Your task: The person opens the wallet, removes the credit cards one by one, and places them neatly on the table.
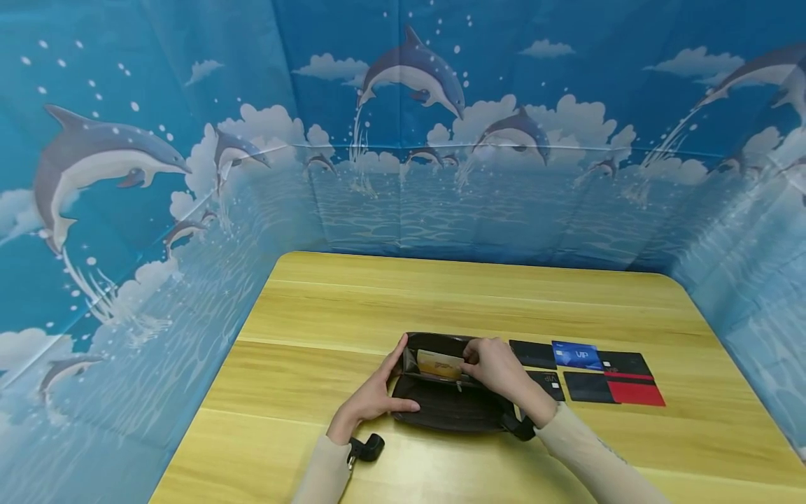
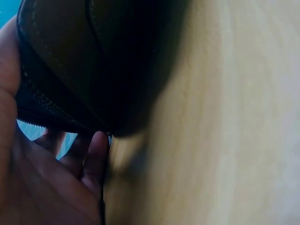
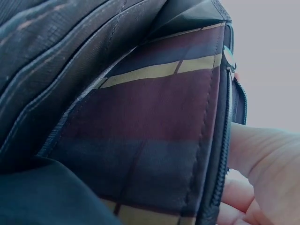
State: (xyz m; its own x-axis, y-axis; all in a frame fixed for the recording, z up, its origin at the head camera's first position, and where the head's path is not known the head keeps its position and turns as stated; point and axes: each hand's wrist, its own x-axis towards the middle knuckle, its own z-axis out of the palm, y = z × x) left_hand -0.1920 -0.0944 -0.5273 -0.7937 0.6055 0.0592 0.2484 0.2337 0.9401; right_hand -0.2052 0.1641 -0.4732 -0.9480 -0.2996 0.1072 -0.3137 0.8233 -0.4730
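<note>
A dark brown zip wallet [image 1: 441, 411] lies spread open on the table, its pockets facing up. My left hand [image 1: 370, 397] grips its left end, the thumb on the near flap and the fingers reaching along the far side. A gold card [image 1: 438, 365] sticks up from the wallet's middle section. With bent fingers, my right hand [image 1: 500, 367] pinches the card's right end. In the right wrist view, the striped lining [image 3: 145, 108] and zipped divider [image 3: 220, 154] show, and the right fingers are partly hidden behind the divider. The left wrist view shows the wallet's corner [image 2: 61, 70] against the left palm.
Right of the wallet several cards lie in two rows: a blue VIP card [image 1: 577, 355], a red-and-black card [image 1: 637, 393] and black ones [image 1: 588, 387], some overlapping. Light wood forms the tabletop [image 1: 327, 315]. A dolphin-print curtain [image 1: 403, 189] stands behind it and at the sides.
</note>
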